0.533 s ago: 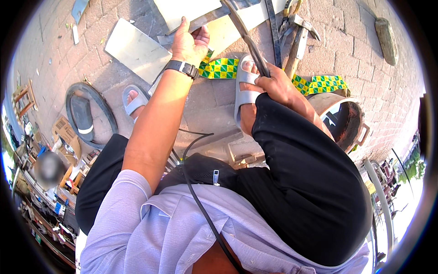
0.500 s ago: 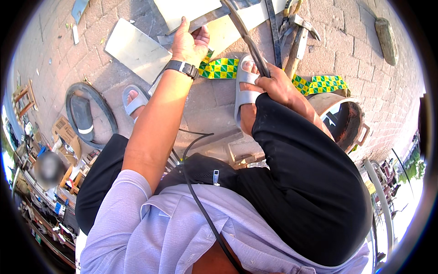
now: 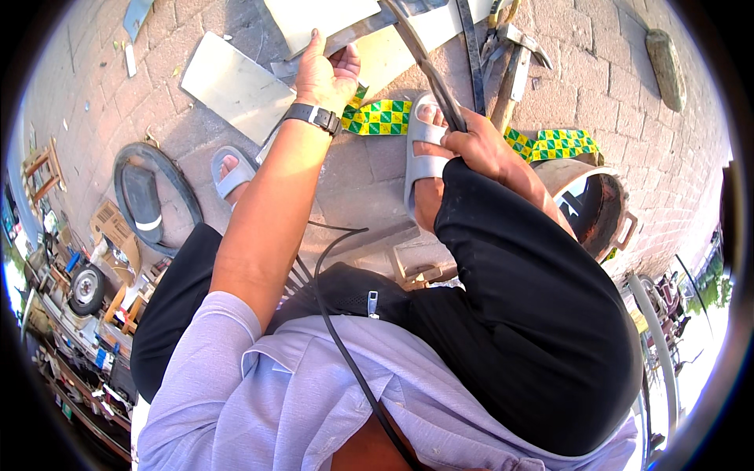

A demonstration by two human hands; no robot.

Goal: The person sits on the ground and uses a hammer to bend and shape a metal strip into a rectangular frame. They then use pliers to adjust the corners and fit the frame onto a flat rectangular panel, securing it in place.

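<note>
Left of the hammer (image 3: 512, 78), the right hand (image 3: 481, 147) is clenching a dark strip (image 3: 424, 63); the left hand (image 3: 325, 78) is hovering half-open, seemingly empty.

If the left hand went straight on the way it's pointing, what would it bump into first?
The left hand would probably meet the dark flat strip first, then the pale board beyond it. Depth is unclear, so it might pass above both.
</note>
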